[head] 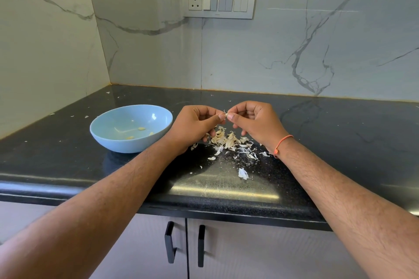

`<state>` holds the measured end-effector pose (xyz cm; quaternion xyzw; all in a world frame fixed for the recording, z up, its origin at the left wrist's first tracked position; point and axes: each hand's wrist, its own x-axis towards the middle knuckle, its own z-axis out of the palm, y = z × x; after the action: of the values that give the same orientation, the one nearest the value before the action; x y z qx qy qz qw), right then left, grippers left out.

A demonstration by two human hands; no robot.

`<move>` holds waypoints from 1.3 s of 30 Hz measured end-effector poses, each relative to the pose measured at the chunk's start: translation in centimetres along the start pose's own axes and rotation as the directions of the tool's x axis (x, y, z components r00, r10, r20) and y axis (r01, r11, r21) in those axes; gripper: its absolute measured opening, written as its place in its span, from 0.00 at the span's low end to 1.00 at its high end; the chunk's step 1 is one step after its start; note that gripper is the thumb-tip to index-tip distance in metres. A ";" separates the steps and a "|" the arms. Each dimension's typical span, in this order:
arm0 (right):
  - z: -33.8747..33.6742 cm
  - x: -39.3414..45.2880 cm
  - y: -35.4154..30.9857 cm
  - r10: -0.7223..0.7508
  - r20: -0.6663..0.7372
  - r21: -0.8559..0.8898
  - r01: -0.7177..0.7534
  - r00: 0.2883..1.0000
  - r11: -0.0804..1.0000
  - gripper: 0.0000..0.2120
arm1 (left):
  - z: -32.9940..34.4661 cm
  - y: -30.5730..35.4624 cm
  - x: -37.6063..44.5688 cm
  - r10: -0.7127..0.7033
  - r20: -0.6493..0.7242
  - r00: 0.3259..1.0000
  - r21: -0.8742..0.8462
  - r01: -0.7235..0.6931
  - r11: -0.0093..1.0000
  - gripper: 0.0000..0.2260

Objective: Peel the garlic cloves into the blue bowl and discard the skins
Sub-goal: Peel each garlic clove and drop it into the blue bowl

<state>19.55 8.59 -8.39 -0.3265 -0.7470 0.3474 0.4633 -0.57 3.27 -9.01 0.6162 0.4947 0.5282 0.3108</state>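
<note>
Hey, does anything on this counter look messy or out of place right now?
Yes. Garlic skins lie heaped on the black counter under both hands, with flakes strewn toward the wall and the front edge, one larger scrap apart. None are discarded yet. The blue bowl sits upright.

Evenly lit indoor scene, fairly bright, with soft, cool light. The glossy black countertop (68, 161) shows a broad pale glare patch near its front edge, centre, and faint reflections of the marble wall (294, 52) along its back edge. A soft shadow sits under the blue bowl (130, 128) on its near side. Focus is sharp in the middle; wide-angle distortion bows the countertop's front edge and stretches the forearms at the lower corners.
</note>
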 end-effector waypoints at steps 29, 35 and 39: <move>0.2 -0.2 -0.1 -0.129 -0.068 -0.274 0.106 0.989 0.956 0.04 | 0.1 0.1 0.0 -0.018 0.025 1.000 -0.048 0.020 0.999 0.08; -0.1 -0.2 -0.3 -0.012 0.042 0.000 0.012 0.999 1.000 0.02 | 0.1 0.1 0.0 -0.032 0.016 0.999 -0.059 0.033 0.998 0.08; -0.1 -0.1 -0.2 0.004 0.048 0.037 -0.006 0.999 0.999 0.03 | 0.1 0.1 0.0 -0.032 0.025 0.999 -0.051 0.033 0.998 0.09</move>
<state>19.69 8.44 -8.24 -0.3111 -0.7505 0.3702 0.4504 -0.42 3.25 -8.93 0.6062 0.4870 0.5282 0.3412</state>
